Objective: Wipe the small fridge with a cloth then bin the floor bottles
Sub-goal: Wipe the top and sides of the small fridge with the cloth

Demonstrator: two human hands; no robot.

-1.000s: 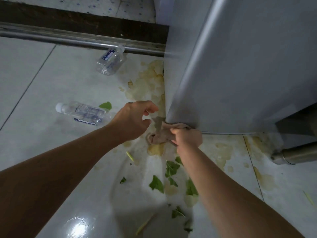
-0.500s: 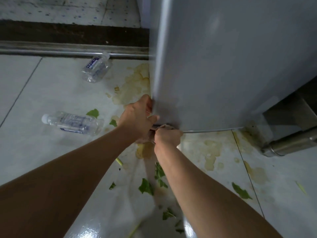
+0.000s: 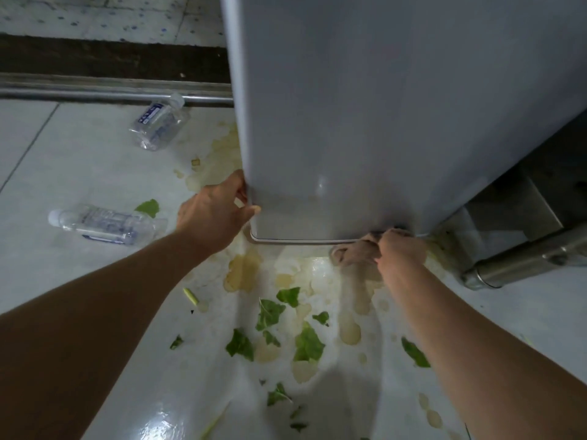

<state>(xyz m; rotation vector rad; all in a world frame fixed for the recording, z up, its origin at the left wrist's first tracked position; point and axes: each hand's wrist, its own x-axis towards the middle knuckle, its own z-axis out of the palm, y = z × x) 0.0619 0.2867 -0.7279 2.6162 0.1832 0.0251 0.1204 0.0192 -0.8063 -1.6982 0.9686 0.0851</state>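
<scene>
Now the right hand squeezes the cloth against the fridge bottom; the left hand grips its corner, and a bottle lies sideways left of it.

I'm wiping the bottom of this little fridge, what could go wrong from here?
1. The cloth in your right hand hangs close to the yellowish spill on the floor and may smear it onto the fridge.
2. The spill and leaf scraps lie right below you, so slipping is possible.
3. Your left hand grips the fridge's bottom corner; fingers could get pinched if it shifts.
</scene>
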